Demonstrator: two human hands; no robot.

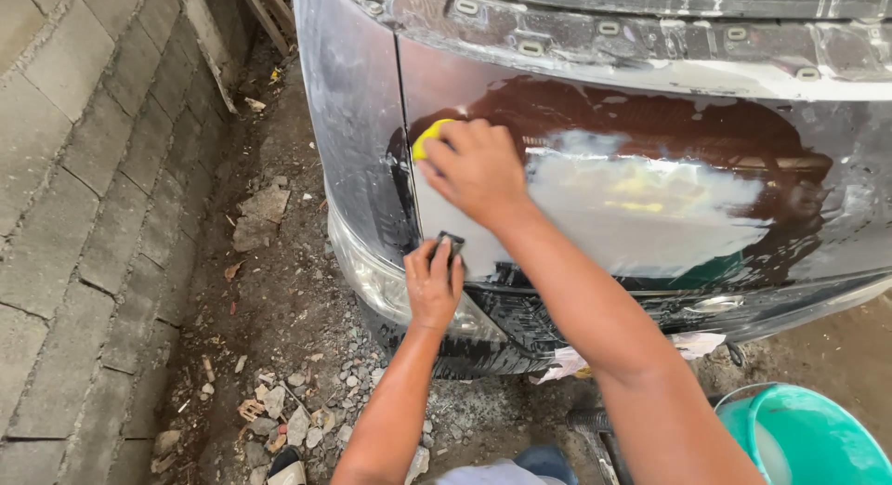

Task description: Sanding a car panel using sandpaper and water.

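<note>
Both of your hands are on the dark, wet car panel in front of you. Your right hand is pressed flat against the panel with the fingers curled over a yellow sponge, of which only the left edge shows past your knuckles. The sponge sits just right of the vertical seam between two body sections, at the left end of a pale sanded patch ringed by reddish-brown primer or bare coat. Your left hand is lower, at the bottom edge of the panel, its fingers closed on a small dark block; it looks like a sanding block, though too little shows to be sure. That block touches the panel just below the sponge hand, near the headlight.

Milky water streaks the panel around the patch. Under the car lies a tyre with a crumpled white rag beside it. A teal bucket stands at your lower right, well apart from both hands. Loose stones and rubble lie on the dirt ground to the left, beside a grey block wall.
</note>
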